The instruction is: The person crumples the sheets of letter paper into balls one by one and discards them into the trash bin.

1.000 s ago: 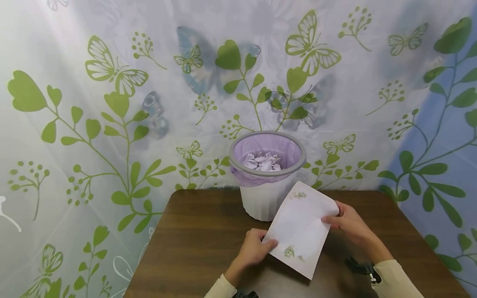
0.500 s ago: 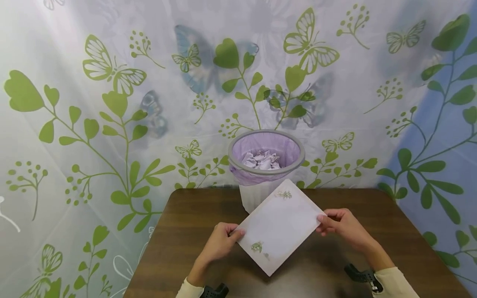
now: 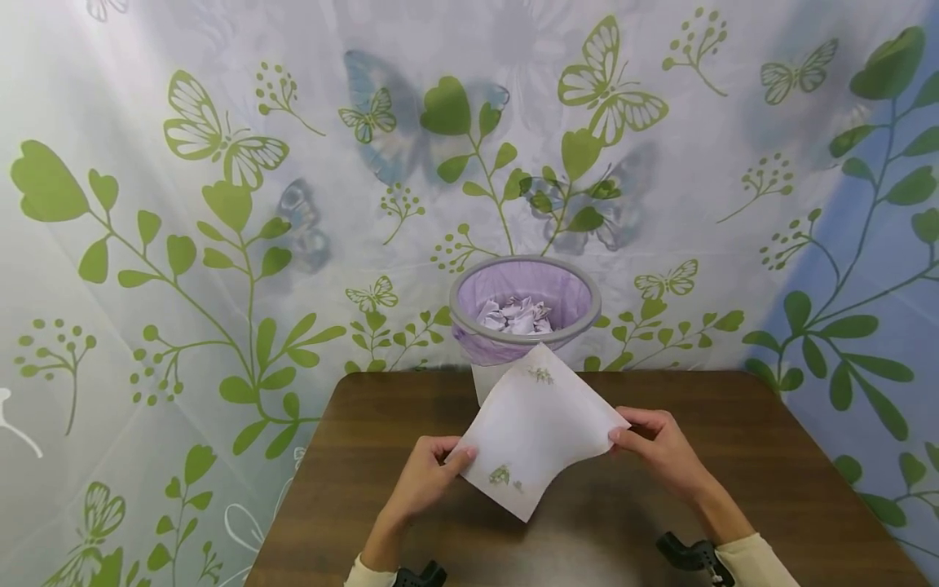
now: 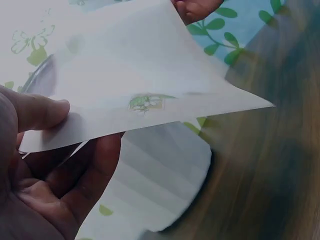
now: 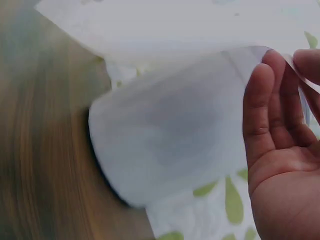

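Observation:
A pale sheet of paper [image 3: 524,432] with small green plant prints near two of its corners is held up between both hands over the table. My left hand [image 3: 425,477] pinches its left corner, thumb on top and fingers beneath, as the left wrist view shows on the paper [image 4: 135,75]. The opposite corner is pinched between thumb and fingers of my right hand [image 3: 663,452]. Between the hands the sheet bends, its lower right edge curving inward. In the right wrist view, the right hand [image 5: 285,130] has its fingers behind the sheet's edge.
Behind the paper stands a white waste bin [image 3: 487,379] with a grey rim and purple liner [image 3: 565,297], with crumpled paper [image 3: 517,316] inside. The brown wooden table [image 3: 352,456] meets a curtain [image 3: 411,228] printed with leaves and butterflies.
Both hands have moved left with the paper, and the sheet has turned counterclockwise. It lay flat half a second ago and is now bent. The right hand has shifted slightly left.

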Demonstrator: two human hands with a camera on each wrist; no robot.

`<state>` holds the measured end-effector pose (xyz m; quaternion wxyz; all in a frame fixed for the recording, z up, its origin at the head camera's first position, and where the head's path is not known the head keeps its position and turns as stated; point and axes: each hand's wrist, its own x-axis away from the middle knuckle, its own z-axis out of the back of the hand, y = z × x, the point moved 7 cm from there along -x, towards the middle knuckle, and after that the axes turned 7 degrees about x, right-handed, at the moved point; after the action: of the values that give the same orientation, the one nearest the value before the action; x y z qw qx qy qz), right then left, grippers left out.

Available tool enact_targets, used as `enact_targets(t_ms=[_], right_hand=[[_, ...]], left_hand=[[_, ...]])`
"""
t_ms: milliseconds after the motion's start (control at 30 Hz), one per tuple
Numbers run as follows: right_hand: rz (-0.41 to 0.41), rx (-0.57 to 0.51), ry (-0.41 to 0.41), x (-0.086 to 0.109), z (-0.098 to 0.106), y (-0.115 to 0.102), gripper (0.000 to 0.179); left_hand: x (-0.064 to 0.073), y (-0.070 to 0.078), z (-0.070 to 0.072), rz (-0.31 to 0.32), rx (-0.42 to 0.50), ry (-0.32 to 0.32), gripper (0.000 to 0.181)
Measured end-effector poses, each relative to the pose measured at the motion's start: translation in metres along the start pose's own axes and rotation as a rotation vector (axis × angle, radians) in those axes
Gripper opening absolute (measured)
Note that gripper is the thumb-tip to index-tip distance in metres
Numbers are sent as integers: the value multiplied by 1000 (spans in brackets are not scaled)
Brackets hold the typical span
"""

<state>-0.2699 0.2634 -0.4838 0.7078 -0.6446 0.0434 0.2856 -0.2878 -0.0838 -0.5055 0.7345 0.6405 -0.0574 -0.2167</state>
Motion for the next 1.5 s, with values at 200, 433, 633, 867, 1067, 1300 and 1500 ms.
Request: enact_targets(t_ms=[200, 433, 633, 867, 1067, 1300, 1500], right_hand=[[61, 24, -42, -10, -37, -13, 27], [122, 95, -70, -19, -84, -34, 33], [117, 280, -109, -20, -119, -33, 46], [138, 404, -142, -17, -138, -29, 63], [90, 442, -141, -16, -129, -28, 53], [-6, 546, 97, -16, -85, -24, 42], [-112, 448, 107, -14, -75, -15, 39]], left_hand=[[-2, 16, -16, -91, 28, -71, 19], [-4, 23, -34, -131, 73, -112, 20], [-5, 22, -45, -126, 124, -142, 26], [-2, 13, -44, -53, 140, -105, 28], [-1, 12, -41, -53, 86, -109, 25], [-1, 10, -29, -57, 64, -71, 24], [-1, 8, -27, -55, 64, -78, 24]])
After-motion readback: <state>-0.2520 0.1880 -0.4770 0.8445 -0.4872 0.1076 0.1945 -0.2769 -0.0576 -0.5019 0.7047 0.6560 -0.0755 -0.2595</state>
